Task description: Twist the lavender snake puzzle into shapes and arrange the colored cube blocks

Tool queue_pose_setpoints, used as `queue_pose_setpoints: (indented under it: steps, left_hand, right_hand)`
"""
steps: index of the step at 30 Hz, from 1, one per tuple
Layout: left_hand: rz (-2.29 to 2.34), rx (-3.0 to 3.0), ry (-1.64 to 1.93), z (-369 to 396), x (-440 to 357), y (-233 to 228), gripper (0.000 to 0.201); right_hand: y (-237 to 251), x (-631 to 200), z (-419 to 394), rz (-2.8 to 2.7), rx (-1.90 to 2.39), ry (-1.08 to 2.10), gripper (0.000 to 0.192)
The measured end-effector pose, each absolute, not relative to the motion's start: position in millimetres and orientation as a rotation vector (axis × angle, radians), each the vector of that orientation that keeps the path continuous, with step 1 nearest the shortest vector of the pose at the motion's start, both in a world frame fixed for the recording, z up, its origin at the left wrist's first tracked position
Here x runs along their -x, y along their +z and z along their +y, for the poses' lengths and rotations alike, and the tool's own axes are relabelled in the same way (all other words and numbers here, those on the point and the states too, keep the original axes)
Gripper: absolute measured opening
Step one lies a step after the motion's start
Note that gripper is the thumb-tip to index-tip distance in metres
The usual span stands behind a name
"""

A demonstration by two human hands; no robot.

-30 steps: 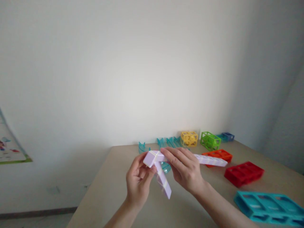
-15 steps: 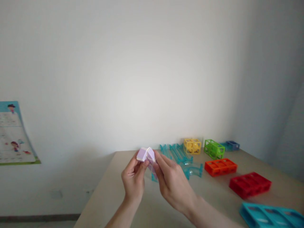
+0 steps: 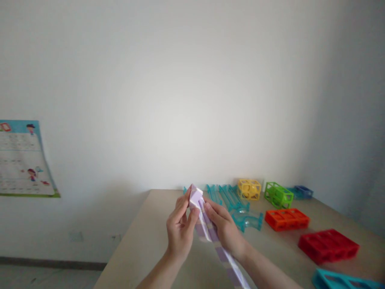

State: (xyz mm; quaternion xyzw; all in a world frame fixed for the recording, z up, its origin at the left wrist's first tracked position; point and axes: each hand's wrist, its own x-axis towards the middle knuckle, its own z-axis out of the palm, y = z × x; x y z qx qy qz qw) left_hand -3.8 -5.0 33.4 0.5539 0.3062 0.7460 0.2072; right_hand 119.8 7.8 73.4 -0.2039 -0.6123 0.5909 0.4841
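Observation:
A lilac and white segmented twist puzzle (image 3: pixel 207 228) is held above the beige table (image 3: pixel 144 245). My left hand (image 3: pixel 179 230) grips its upper end, thumb pressed against the top block. My right hand (image 3: pixel 224 230) grips the strip just below and to the right. The puzzle's long tail runs down and to the right toward the bottom of the view, passing in front of my right forearm.
Along the table's back lie clear teal track pieces (image 3: pixel 231 198), a curved teal piece (image 3: pixel 249 220), a yellow cage block (image 3: pixel 249 189), a green one (image 3: pixel 278 194) and a blue tray (image 3: pixel 303 192). Orange (image 3: pixel 286 219), red (image 3: pixel 327 245) and teal (image 3: pixel 345 281) trays line the right. A poster (image 3: pixel 24 160) hangs at left.
The puzzle went from a bent shape with one arm pointing right, through a folded bunch, to a long strip hanging down-right. The view shifted left, so the trays moved right.

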Motion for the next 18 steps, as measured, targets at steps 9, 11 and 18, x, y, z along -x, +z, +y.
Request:
queue_pose_setpoints:
  steps: [9,11,18]
  left_hand:
    - [1.022,-1.294,1.812,1,-2,29,0.042]
    - [1.017,-1.310,1.743,1,-2,29,0.038]
    - [0.929,-1.342,1.612,3,-2,26,0.029]
  right_hand:
    - [43,-108,5,-1.061,0.414,1.671,0.043]
    - [35,-111,8,-1.064,0.407,1.644,0.043]
    - [13,-118,9,-1.160,0.516,1.408,0.042]
